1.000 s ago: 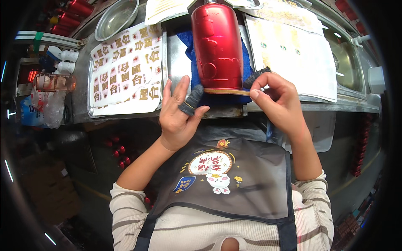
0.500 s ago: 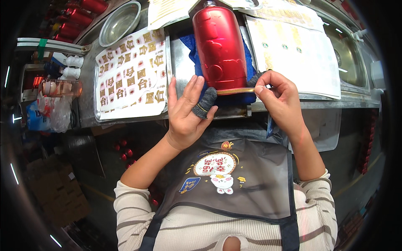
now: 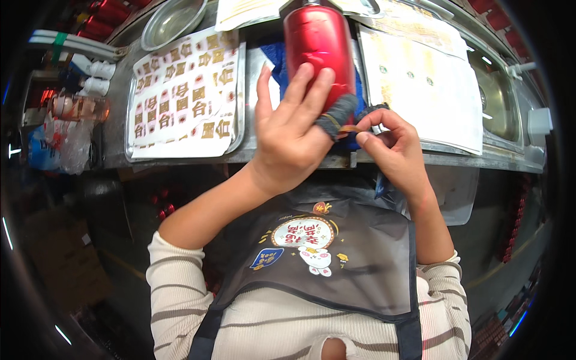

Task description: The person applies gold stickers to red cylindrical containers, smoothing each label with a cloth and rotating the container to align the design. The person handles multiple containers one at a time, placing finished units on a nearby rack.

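The red bottle (image 3: 317, 43) lies on its side over a blue cloth (image 3: 271, 55) on the metal counter (image 3: 117, 129), its neck toward the far side and its base toward the near side. The left hand (image 3: 294, 141) is palm down with its fingers spread well apart; two of them lie across the bottle's left part, not closed around it, and a dark grey finger cover (image 3: 339, 116) sits over the near end. The thumb is hidden. The right hand (image 3: 399, 144) is curled just right of the base, thumb and forefinger tips nearly together at the end of a narrow gold strip (image 3: 348, 128); whether they pinch it firmly, I cannot tell.

The bottle looks stiff and smooth, probably slippery and prone to roll, and its glossy coat may scratch or smudge. Its weight cannot be judged. A flat, light palm on the broad side should steady it, with the neck and base the safer places to grip. The strip seems thin and bendable, best taken by its ends.

To the left, a patterned sheet (image 3: 180, 90) lies on a tray (image 3: 242, 114); to the right lies a white sheet (image 3: 429, 111).
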Motion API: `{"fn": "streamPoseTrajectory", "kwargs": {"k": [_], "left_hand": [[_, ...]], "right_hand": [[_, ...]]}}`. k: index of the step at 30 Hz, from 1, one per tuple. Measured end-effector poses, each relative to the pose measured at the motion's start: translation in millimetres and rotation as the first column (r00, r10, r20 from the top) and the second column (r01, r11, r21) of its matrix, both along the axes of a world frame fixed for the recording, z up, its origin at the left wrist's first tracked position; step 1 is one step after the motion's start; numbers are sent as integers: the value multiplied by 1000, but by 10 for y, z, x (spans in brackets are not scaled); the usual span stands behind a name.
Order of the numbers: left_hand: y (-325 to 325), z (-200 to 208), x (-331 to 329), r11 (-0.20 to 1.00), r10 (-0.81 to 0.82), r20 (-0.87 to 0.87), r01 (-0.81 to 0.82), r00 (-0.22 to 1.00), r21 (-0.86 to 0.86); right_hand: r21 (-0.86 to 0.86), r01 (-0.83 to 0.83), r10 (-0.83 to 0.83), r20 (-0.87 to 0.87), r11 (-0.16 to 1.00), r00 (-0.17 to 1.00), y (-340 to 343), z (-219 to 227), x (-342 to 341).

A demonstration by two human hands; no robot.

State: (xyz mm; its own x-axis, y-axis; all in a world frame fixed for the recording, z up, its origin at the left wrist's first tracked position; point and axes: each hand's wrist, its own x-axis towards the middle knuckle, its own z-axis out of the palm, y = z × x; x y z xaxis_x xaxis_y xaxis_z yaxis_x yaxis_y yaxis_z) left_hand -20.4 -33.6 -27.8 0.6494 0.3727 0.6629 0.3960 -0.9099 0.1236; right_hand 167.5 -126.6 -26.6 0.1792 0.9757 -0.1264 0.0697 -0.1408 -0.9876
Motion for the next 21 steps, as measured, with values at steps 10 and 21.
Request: {"fn": "streamPoseTrajectory", "kwargs": {"k": [10, 21], "left_hand": [[-156, -332, -550, 963, 23, 79, -1, 997, -271], [-103, -55, -365, 991, -45, -26, 41, 999, -129]], "right_hand": [[-49, -35, 32, -47, 998, 998, -16, 95, 37], [-41, -12, 8, -100, 999, 995, 39, -3, 71]]}}
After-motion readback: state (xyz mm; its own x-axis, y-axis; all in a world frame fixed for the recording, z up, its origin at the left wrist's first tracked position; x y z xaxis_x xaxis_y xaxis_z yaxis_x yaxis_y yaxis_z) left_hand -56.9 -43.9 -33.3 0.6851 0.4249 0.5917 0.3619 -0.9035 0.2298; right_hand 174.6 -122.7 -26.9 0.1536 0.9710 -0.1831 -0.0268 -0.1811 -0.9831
